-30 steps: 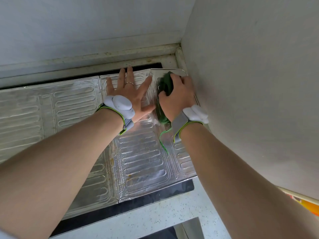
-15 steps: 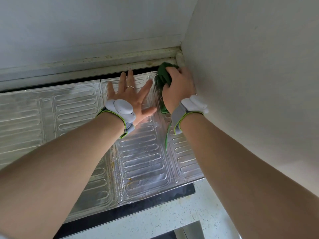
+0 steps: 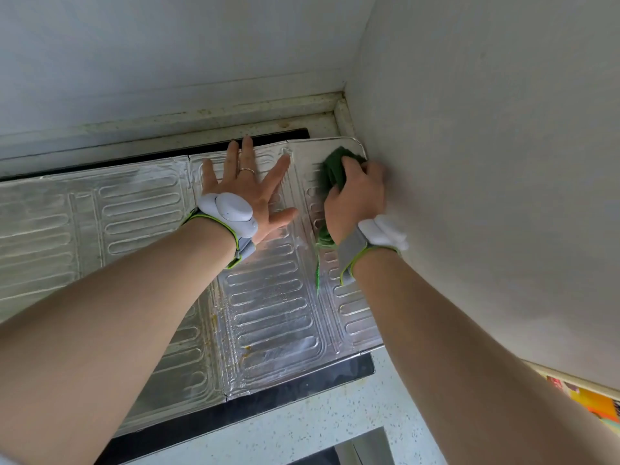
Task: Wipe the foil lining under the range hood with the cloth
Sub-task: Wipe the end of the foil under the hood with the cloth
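Observation:
Embossed silver foil lining [image 3: 275,307] covers the flat surface ahead, running from the left edge to the white wall on the right. My right hand [image 3: 357,196] grips a dark green cloth [image 3: 332,169] and presses it on the foil's far right corner, close against the wall. A loose strip of the cloth hangs down past my wrist. My left hand [image 3: 248,189] lies flat on the foil just left of it, fingers spread, a ring on one finger. Both wrists wear white and grey bands.
A white wall [image 3: 486,162] rises directly right of the foil. A stained white ledge [image 3: 201,119] borders the far side. A black edge [image 3: 302,384] and a speckled white surface [image 3: 302,427] lie at the near side. Brownish spots mark the foil's near part.
My right hand with the cloth went up into the far corner, then came back down slightly along the wall. My left hand stayed flat on the foil.

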Tool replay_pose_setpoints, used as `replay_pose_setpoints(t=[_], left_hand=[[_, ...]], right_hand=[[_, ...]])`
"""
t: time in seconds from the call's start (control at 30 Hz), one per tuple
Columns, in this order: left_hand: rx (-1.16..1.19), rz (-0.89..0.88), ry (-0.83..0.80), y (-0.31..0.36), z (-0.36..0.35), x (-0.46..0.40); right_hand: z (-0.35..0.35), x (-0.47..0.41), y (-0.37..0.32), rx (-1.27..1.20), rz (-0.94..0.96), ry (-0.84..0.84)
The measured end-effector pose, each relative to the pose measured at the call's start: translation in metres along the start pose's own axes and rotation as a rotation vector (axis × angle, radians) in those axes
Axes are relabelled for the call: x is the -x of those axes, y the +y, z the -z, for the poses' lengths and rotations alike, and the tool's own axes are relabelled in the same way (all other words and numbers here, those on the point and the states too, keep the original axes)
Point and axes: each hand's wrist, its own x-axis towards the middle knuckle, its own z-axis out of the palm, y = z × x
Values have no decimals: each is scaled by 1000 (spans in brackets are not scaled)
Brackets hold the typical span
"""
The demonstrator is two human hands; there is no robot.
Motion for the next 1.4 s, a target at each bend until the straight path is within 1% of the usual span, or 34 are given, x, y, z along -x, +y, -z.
replay_pose_setpoints(t=[0.13, 0.2, 0.3, 0.4, 0.53, 0.6, 0.67, 0.77, 0.87, 0.93, 1.13, 1.2, 1.33, 1.4], left_hand=[[6, -1, 0, 1, 0, 0], [-9, 3, -17, 0, 1, -1], [-15, 7, -6, 0, 0, -1], [5, 8, 6, 0, -1, 1], [20, 3, 14, 0, -2, 2], [20, 4, 32, -1, -3, 2], [17, 6, 49, 0, -4, 2], [21, 15, 56, 1, -5, 1], [22, 16, 76, 0, -8, -1], [28, 18, 70, -1, -9, -1], [41, 12, 32, 0, -2, 2], [35, 11, 35, 0, 0, 3], [16, 5, 29, 3, 0, 3], [19, 3, 36, 2, -2, 3]], right_hand=[[-2, -25, -9, 47, 62, -85], [0, -25, -3, 79, 64, -96], [4, 2, 12, 115, 12, -20], [11, 41, 23, 66, -40, 47], [27, 76, 36, 3, -79, -27], [28, 82, 35, -16, -90, 1], [25, 75, 27, -29, -66, 27], [22, 49, 10, -46, 13, -27], [21, 29, -2, 28, 105, -85], [19, 34, -1, 66, 141, -102], [32, 113, 33, -37, 139, -133], [35, 131, 38, -52, 138, -118], [31, 111, 19, -71, 111, -104], [25, 90, 3, -65, 131, -103]])
